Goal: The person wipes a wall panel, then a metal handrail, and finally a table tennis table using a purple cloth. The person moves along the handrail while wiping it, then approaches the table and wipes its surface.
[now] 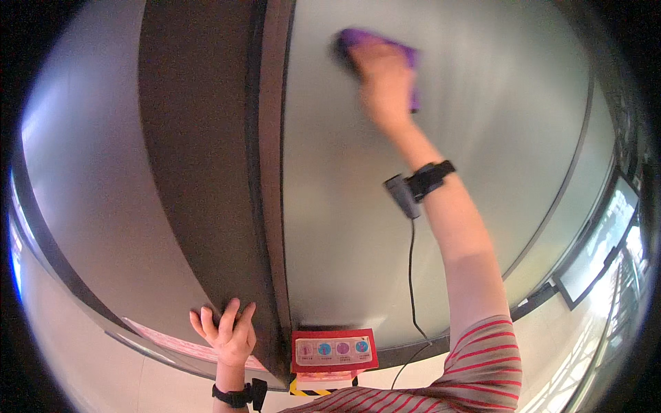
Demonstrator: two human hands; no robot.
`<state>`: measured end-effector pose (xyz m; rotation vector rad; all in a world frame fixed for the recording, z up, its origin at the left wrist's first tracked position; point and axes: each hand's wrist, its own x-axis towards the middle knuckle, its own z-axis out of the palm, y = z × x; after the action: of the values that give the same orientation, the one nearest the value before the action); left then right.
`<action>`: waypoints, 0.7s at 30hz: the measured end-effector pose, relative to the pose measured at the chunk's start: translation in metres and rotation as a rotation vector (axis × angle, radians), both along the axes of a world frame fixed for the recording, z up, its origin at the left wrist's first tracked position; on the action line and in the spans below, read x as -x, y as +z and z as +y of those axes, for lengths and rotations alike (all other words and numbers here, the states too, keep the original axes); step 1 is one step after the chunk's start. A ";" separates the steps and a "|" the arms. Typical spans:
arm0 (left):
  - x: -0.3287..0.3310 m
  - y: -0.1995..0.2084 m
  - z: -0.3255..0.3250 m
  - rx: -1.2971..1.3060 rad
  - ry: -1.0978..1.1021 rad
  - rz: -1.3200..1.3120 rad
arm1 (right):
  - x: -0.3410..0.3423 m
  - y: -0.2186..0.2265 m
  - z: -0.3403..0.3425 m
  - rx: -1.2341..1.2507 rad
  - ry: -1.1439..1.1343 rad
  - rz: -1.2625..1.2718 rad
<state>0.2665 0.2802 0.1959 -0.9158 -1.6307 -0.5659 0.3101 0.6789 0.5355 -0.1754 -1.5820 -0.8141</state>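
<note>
My right hand (387, 86) is raised high, closed over a purple cloth (407, 56) and pressing it to a large pale, hazy panel (337, 206). Motion blurs the hand and the cloth a little. Lower down, my left hand (228, 337) has its fingers spread, the tips touching the lower part of a dark upright band (200, 151) to the left of the panel. Nothing shows in that hand.
A brownish vertical frame edge (274, 138) divides the dark band from the pale panel. Below stands a red box (333, 350) with colored round symbols, above yellow-black striped tape (310, 392). A black cable (412, 275) hangs from my right wrist strap. Window-like bright panes (597, 241) lie far right.
</note>
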 end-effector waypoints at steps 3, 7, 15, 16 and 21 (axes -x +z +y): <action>-0.002 0.001 0.000 -0.011 -0.016 -0.007 | 0.031 -0.025 -0.046 -0.280 0.304 -0.479; -0.003 0.000 0.000 -0.008 -0.006 -0.003 | 0.007 0.035 -0.023 -0.102 0.182 -0.155; -0.001 -0.005 0.000 0.048 0.035 0.000 | -0.015 0.096 0.021 0.232 -0.181 0.446; 0.000 -0.005 0.000 0.033 0.020 0.014 | 0.004 0.093 0.007 0.054 -0.051 0.380; 0.003 -0.006 -0.002 0.055 0.056 0.006 | 0.063 0.058 -0.051 -0.241 0.252 -0.157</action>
<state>0.2636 0.2785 0.1897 -0.9084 -1.6682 -0.4806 0.2471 0.6280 0.5931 0.2629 -1.5966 -0.8267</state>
